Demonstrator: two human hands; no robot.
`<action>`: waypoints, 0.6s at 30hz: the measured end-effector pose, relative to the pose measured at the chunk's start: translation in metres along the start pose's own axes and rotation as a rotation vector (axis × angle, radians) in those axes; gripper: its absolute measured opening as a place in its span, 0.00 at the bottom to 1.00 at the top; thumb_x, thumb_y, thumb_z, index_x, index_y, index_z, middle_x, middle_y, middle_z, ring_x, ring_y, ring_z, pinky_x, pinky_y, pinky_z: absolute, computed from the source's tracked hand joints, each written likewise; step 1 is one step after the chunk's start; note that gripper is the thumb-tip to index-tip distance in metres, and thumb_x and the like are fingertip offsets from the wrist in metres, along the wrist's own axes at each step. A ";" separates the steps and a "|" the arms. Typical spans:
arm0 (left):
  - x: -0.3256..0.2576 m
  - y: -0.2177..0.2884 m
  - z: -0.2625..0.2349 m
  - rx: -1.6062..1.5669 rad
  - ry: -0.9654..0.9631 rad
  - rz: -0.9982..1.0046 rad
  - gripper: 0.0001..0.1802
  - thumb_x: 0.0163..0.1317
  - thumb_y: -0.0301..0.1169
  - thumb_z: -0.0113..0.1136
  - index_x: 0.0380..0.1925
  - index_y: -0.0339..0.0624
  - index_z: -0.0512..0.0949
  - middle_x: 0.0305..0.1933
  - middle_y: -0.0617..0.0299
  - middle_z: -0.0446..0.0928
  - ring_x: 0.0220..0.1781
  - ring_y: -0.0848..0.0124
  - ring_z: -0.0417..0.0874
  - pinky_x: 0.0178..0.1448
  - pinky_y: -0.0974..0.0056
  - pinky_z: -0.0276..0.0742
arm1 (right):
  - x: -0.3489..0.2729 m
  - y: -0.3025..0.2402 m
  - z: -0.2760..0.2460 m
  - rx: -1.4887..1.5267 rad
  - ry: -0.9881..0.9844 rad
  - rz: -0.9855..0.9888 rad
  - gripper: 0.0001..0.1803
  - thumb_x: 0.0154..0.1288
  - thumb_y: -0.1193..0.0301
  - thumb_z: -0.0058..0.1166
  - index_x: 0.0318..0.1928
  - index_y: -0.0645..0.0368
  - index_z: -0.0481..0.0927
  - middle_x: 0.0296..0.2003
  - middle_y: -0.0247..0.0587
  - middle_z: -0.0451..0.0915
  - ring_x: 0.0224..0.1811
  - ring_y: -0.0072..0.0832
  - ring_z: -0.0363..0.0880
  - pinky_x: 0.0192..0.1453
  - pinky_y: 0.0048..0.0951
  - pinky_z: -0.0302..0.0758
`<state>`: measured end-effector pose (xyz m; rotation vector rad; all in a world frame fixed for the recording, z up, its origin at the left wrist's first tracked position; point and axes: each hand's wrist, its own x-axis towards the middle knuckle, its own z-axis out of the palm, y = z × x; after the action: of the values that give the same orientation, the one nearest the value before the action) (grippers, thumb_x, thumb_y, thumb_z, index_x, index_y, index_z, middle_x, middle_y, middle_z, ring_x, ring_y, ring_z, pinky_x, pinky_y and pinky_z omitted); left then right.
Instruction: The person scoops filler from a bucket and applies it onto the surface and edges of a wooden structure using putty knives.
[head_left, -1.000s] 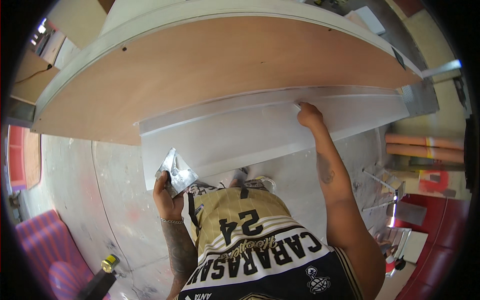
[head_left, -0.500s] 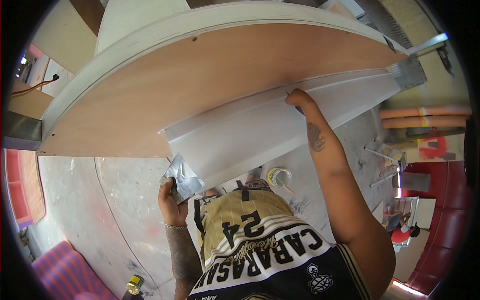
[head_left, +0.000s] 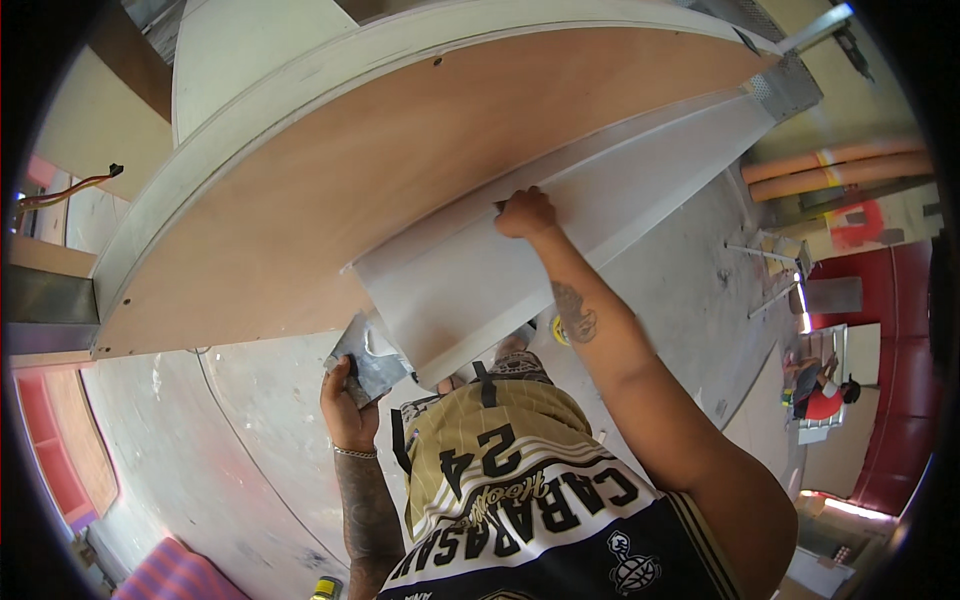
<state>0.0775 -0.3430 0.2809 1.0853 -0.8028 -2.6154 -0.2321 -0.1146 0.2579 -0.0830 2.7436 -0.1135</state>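
Note:
My left hand (head_left: 349, 410) grips a flat metal putty plate (head_left: 374, 368) with a smear of white filler, held near the left end of a long white ledge (head_left: 430, 305). My closed right hand (head_left: 527, 216) is at the seam where this ledge meets a curved tan wooden panel (head_left: 300, 215). A dark edge of a putty knife (head_left: 501, 206) sticks out from its fingers; most of that tool is hidden in the fist.
A pale curved rim (head_left: 200, 165) borders the panel above. Behind my right forearm a small tub (head_left: 559, 330) partly shows. A ladder (head_left: 775, 255), orange rolls (head_left: 840, 172) and a person in red (head_left: 828, 395) are at the right. A yellow-topped container (head_left: 326, 588) stands at lower left.
My right hand has moved left along the seam with the putty knife. My left hand still holds the plate, now tilted differently. The whole view has turned slightly.

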 end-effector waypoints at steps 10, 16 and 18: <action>0.005 -0.018 0.000 -0.061 -0.032 -0.043 0.16 0.64 0.29 0.52 0.50 0.35 0.73 0.47 0.59 0.78 0.48 0.65 0.81 0.50 0.56 0.80 | -0.082 -0.096 0.035 0.057 -0.018 -0.164 0.26 0.54 0.63 0.54 0.48 0.72 0.77 0.54 0.57 0.70 0.58 0.47 0.69 0.60 0.42 0.71; 0.006 -0.028 0.014 -0.127 0.093 -0.061 0.14 0.64 0.28 0.51 0.48 0.36 0.73 0.46 0.58 0.79 0.46 0.65 0.82 0.50 0.57 0.81 | -0.102 -0.110 0.023 0.007 -0.417 -0.397 0.21 0.57 0.69 0.50 0.51 0.66 0.77 0.56 0.55 0.70 0.59 0.45 0.70 0.61 0.40 0.70; 0.009 -0.028 0.013 -0.168 0.090 -0.108 0.13 0.64 0.28 0.51 0.47 0.36 0.74 0.45 0.58 0.79 0.46 0.66 0.82 0.47 0.58 0.82 | -0.114 -0.092 0.009 0.243 -0.467 -0.624 0.22 0.57 0.75 0.48 0.55 0.66 0.74 0.58 0.54 0.70 0.60 0.44 0.70 0.62 0.38 0.69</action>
<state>0.0624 -0.3174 0.2674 1.2191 -0.5083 -2.6419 -0.1193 -0.1987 0.3016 -0.7883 2.1333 -0.5216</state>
